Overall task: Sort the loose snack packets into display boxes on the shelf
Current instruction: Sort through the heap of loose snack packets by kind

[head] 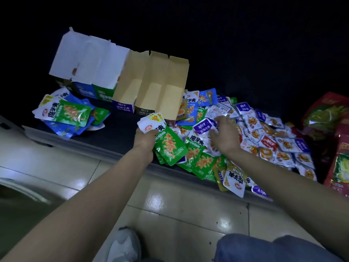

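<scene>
My left hand [145, 141] grips a stack of green and white snack packets [168, 142] above the shelf's front edge. My right hand [224, 135] reaches into the big loose heap of packets [264, 137], fingers curled over a purple and white packet [203, 126]. Behind them stand brown display boxes [156, 86] with raised flaps, and white-flapped boxes [88, 61] to their left. A smaller pile of green and blue packets [68, 114] lies at the left of the shelf.
The dark shelf [117, 129] runs from lower right to upper left, with a metal front rail [90, 146]. Red cartons [338, 163] stand at the right end. Shiny floor tiles [188, 210], a grey shoe [126, 244] and a denim-clad knee [264, 248] lie below.
</scene>
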